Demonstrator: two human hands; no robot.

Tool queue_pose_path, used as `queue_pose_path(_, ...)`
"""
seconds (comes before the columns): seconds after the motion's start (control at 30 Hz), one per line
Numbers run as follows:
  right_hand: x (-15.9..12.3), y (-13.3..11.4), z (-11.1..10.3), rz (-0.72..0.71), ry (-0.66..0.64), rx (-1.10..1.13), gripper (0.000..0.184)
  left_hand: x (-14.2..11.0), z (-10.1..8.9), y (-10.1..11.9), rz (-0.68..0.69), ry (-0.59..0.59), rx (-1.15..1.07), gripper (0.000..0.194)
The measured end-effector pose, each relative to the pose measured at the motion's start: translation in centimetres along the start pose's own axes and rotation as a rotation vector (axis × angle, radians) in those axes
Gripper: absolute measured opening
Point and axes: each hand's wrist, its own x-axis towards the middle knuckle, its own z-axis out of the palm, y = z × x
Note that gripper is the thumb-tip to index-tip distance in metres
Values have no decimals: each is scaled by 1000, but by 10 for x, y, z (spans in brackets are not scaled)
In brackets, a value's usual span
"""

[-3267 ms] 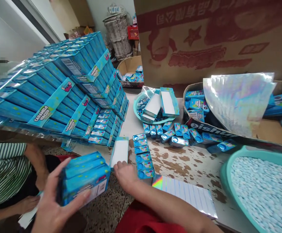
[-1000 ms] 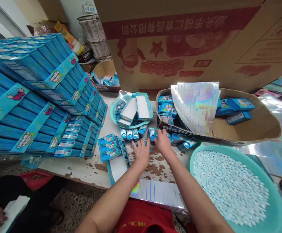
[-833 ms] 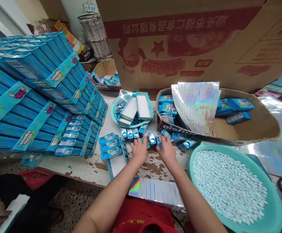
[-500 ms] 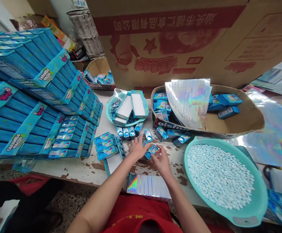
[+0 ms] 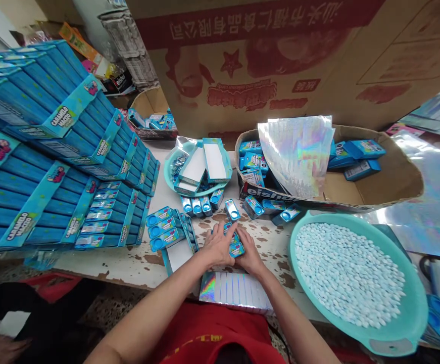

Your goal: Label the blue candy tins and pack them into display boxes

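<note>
You have both bare hands around a short row of small blue printed boxes [image 5: 237,249] on the white, paint-flaked worktop [image 5: 125,260]: your left hand [image 5: 216,246] grips its left side, thumb by the tops, and your right hand [image 5: 248,251] grips the right. Squeeze unevenly and one box could pop up or twist out; slide the row over the chipped paint and a lower edge might catch. Your fingertips are near a lone upright blue box [image 5: 232,210] just beyond, so a forward push could topple it. Your left forearm lies near the white-bottomed blue card tray [image 5: 180,254]; a sideways nudge might shift it. Your right forearm, swung outward, could bump the turquoise plastic basin [image 5: 412,298].
</note>
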Motion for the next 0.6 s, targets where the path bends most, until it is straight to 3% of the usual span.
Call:
queue_pose_path(0.13, 6, 0, -1, -95, -112, -60, 85, -1, 17, 2, -56, 116, 92, 106)
queue_pose_path(0.27, 16, 3, 5, -73, -85, -131, 75, 4, 26, -1, 18, 189, 193, 100)
queue_pose_path(0.47, 19, 2, 11, -41, -14, -180, 68, 9, 8, 4, 27, 120, 177, 94)
queue_pose_path(0.53, 12, -2, 6, -69, -3, -165, 65, -4, -4, 12, 36, 128, 135, 92)
queue_pose_path(0.6, -3, -10, -3, -105, 9, -126, 66, -32, -20, 18, 33, 202, 77, 91)
